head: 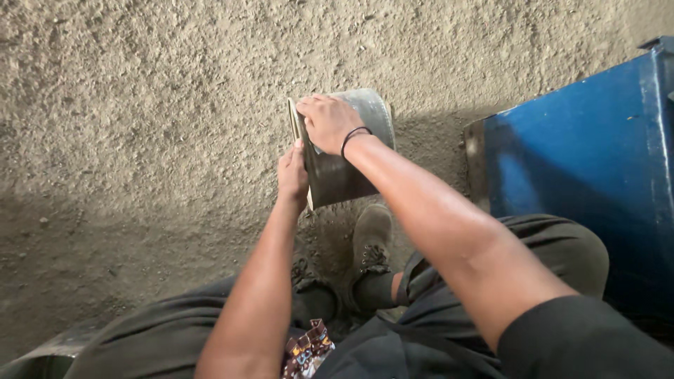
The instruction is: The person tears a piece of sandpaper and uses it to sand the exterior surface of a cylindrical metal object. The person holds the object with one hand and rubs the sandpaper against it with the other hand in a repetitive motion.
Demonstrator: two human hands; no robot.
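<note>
A: Head view. Person seated low over a sandy, gritty floor [140, 105]. A grey metal container [351, 151], bucket-like, lies tipped on its side on the floor just ahead of the person's shoe [370, 235], its open rim turned to the person's left.

B: Hands?

A: Right hand [328, 121] lies over the top of the container's wall, fingers curled down over the rim; grip pressed onto the metal. Black band on that wrist. Left hand [292, 172] meets the rim lower down, fingers closed on its edge, as far as this angle shows.

B: Surroundings?

A: Blue metal box [583, 161] toward the right edge of the floor, apart from the container. A patterned wrapper [307, 349] sits at the lap.

B: Note on handling?

A: Judgement only: keep the right palm bearing down so the round wall cannot roll, and keep the left fingers on the rim's outer face, since a thin metal edge may be sharp.
</note>
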